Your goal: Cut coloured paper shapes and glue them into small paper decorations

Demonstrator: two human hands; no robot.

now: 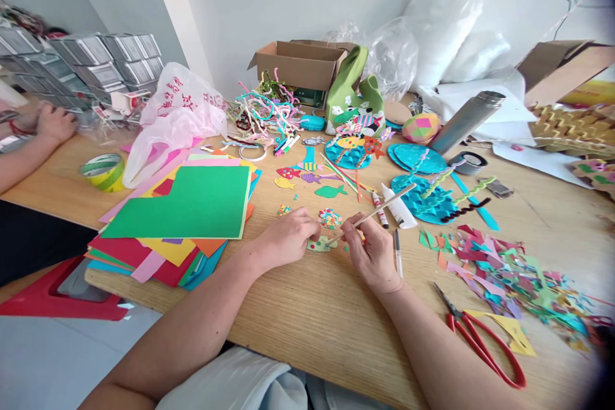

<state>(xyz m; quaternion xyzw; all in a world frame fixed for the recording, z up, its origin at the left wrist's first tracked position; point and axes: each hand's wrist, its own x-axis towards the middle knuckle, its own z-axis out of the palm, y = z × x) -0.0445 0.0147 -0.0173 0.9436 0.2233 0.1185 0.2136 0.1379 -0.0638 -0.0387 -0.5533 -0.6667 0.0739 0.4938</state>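
My right hand (372, 250) grips a thin wooden stick (384, 206) between thumb and fingers, its lower tip on a small pale green paper cutout (317, 245) with coloured dots. The fingers of my left hand (293, 232) are curled together at the cutout's left edge, partly hiding it. Just beyond lies a pile of tiny coloured paper dots (330, 218). Several paper fish, among them a green fish (331, 191), a yellow fish (284, 183) and a purple fish (312, 177), lie farther back.
Stacked coloured paper (192, 205) sits left, near yellow tape (102, 170). Red-handled scissors (480, 339) and paper scraps (523, 282) lie right. A white glue tube (400, 208), blue discs (423, 198) and a metal flask (468, 120) stand beyond. Another person's hand (55, 123) rests far left.
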